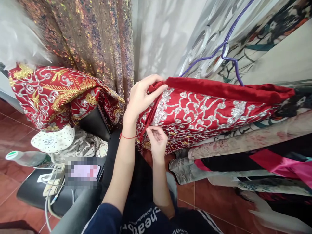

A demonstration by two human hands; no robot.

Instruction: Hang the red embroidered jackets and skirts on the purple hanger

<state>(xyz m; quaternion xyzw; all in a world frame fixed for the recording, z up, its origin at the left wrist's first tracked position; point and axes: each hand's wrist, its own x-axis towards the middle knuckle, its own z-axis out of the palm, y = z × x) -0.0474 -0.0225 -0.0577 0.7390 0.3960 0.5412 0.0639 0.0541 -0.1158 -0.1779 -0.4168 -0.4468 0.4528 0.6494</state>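
Both hands are on a red embroidered garment (204, 110) that hangs from a purple hanger (226, 48) above and to the right of them. The left hand (142, 97) is clamped on the garment's upper corner, thumb and fingers pinching the plain red edge where it meets the silver embroidery. The right hand (157, 139) sits just below it, fingertips pressed together on the lower part of the same edge; it seems to pinch a seam or something small there, though the view is too poor to be sure. A thin red string (126, 137) circles the left wrist.

Beyond the hands hangs a sequined fabric (97, 42) beside a pale curtain (161, 35). To the left of the left hand, a second red and gold embroidered cloth (53, 94) is draped over a dark chair, with a white cap (52, 139) under it and a plastic bottle (24, 158) further left. Below the garment, to the right of the right hand, more patterned fabrics (243, 143) hang in layers above the red tiled floor (202, 201).
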